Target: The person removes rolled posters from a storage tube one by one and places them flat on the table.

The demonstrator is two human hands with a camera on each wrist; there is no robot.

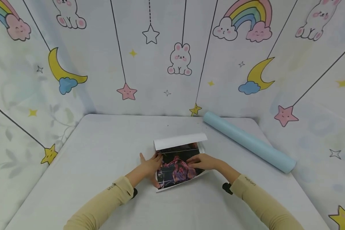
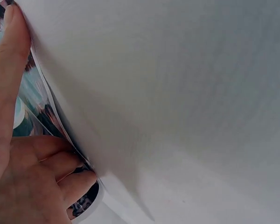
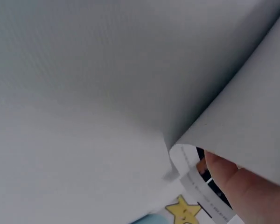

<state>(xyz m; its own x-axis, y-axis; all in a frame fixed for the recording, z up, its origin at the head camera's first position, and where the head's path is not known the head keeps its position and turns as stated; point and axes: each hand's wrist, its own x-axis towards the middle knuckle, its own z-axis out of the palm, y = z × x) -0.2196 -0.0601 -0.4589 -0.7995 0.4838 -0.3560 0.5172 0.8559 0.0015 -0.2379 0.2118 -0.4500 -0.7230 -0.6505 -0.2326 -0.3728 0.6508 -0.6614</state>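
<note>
A printed sheet [image 1: 176,171] with a dark, pink and purple picture lies on the white table. Its far edge curls over, so a strip of white back [image 1: 181,141] shows. Spread along the sheet's left edge is my left hand [image 1: 150,166]. In the left wrist view, the fingers [image 2: 79,186] touch the picture side by the raised edge. My right hand [image 1: 205,161] rests on the right part of the picture, fingers slightly bent. The right wrist view shows the white curled sheet [image 3: 252,126] partly covering that hand [image 3: 245,186].
A light blue roll [image 1: 248,140] lies slanted across the table's right side. The white table [image 1: 109,137] meets a cloth wall [image 1: 149,70] with printed bunnies, stars and moons behind it and at both sides.
</note>
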